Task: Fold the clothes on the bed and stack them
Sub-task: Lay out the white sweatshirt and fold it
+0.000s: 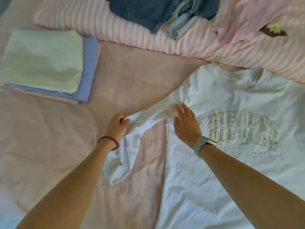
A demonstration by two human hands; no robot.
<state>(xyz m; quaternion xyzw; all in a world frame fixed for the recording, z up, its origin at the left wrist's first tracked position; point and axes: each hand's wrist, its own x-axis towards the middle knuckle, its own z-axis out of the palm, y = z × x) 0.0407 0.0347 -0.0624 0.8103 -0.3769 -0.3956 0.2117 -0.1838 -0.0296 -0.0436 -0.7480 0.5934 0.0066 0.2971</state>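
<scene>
T-shirt (231, 113) right on bed (49, 146), folded stack (44, 63) far left — jeans (148, 10) behind

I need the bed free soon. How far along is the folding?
Done: a stack of folded clothes lies at the upper left, white on blue on pink. In hand: the white T-shirt is spread flat; the left hand grips its sleeve, and the right hand hovers open over it. Left: the denim pieces and a pink garment lie unfolded on the striped duvet.

White T-shirt (231, 162) cut off by right and bottom edges; denim pile (148, 12) cropped at top; script under the raised lettering (242, 129) too small to read; left hand (116, 125) fingertips buried in sleeve fabric
</scene>
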